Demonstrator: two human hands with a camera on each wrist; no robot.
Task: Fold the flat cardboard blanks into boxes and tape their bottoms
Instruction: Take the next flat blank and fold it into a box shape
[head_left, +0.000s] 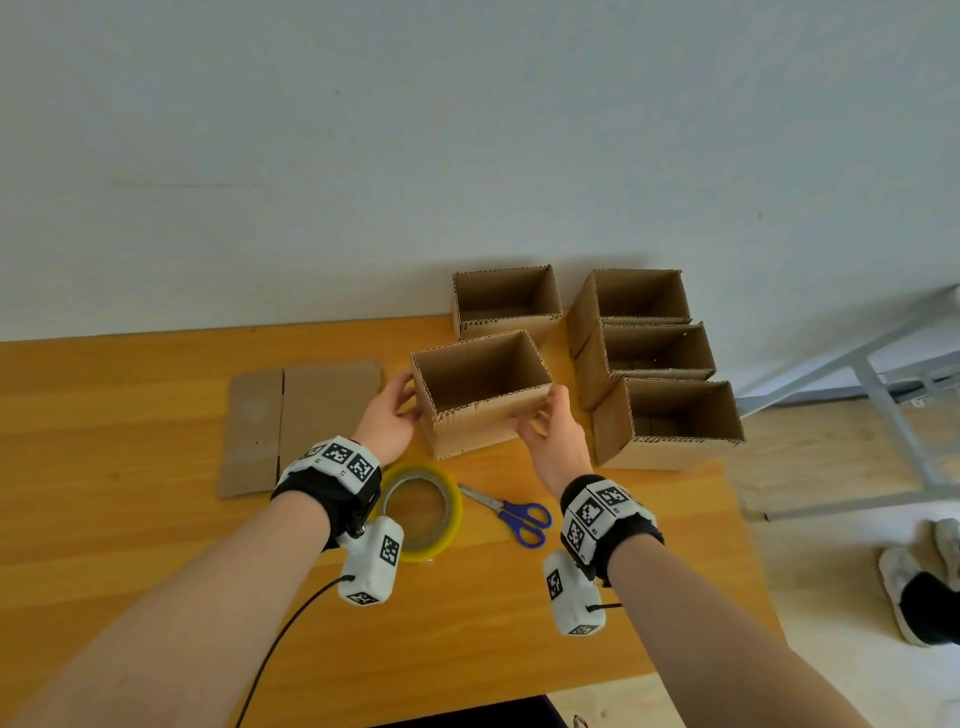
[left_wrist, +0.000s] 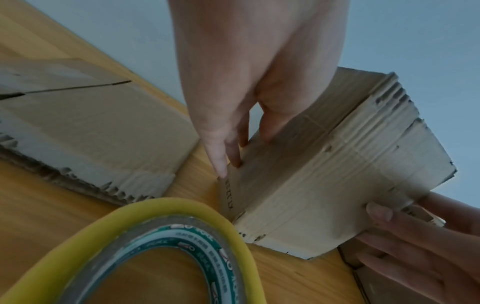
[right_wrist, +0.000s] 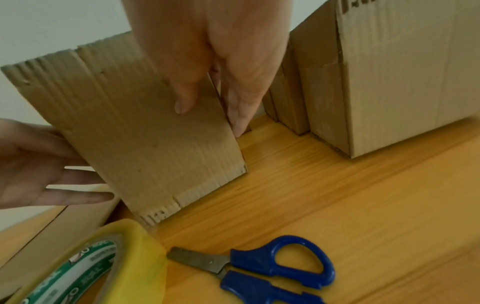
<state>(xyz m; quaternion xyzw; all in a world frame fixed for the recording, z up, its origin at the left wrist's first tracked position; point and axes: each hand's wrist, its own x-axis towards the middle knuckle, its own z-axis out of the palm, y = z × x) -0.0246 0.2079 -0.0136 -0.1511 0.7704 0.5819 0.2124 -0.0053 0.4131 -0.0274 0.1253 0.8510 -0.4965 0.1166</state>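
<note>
The box is held upright, left hand pressed flat against one side, right hand pinching a corner. Setting-down is judged next, then the flat blank.

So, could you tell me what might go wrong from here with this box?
The box is held only by its walls between the left hand and right hand; it might slip or get squashed. The nearest finished box stands close to its right; setting down could bump it. The tape roll and scissors lie near the hands and could be knocked.
</note>
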